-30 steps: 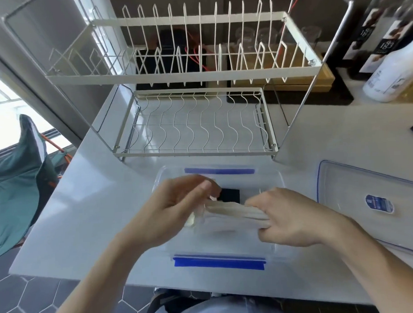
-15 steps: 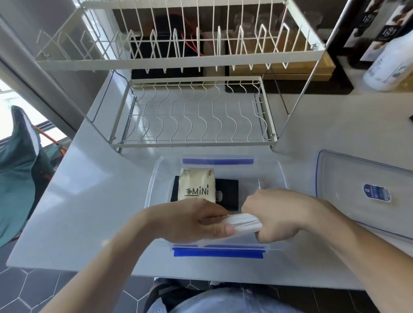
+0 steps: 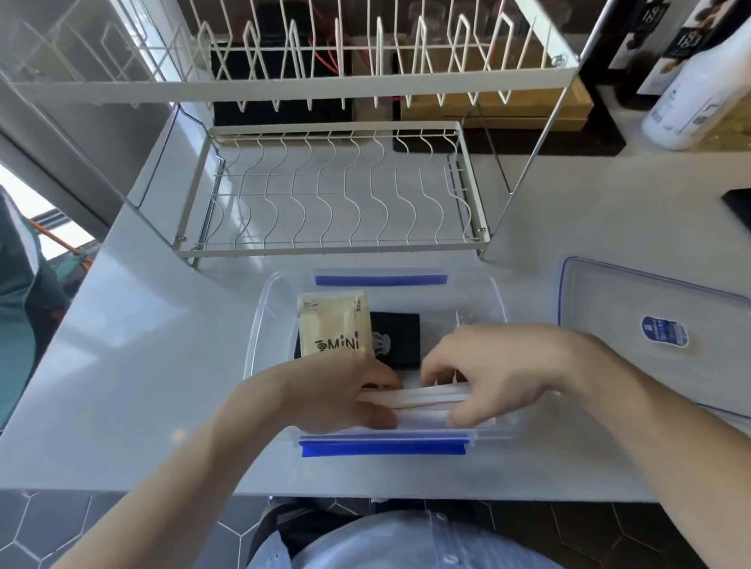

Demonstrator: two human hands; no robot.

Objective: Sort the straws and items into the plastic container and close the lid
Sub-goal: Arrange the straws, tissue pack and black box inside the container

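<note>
A: What are the hands doing?

B: Both are reaching into the clear rectangular plastic container with blue latches (image 3: 262,331), which is sitting on the white worktop (image 3: 133,356) in front of the cream wire dish rack (image 3: 332,192). The left hand (image 3: 339,392) is curling its grip around one end of a bundle of paper-wrapped white straws (image 3: 416,398); the right hand (image 3: 496,373) is pinching the other end, fingers on top and thumb in front.

A: And where are the straws lying?

B: They are lying crosswise along the container's near wall, just behind the near blue latch (image 3: 383,448). Whether they are touching the bottom, I cannot tell.

A: Anything else in there?

B: A cream-coloured packet printed "MiNi" (image 3: 332,328) is lying in the far left part, overlapping a flat black packet (image 3: 399,339) beside it. Something small and clear is showing near the far right corner, too blurred to name.

A: The lid?

B: The clear flat plastic lid with a blue rim and blue oval label (image 3: 665,342) is lying on the worktop just right of the container, off it.
</note>
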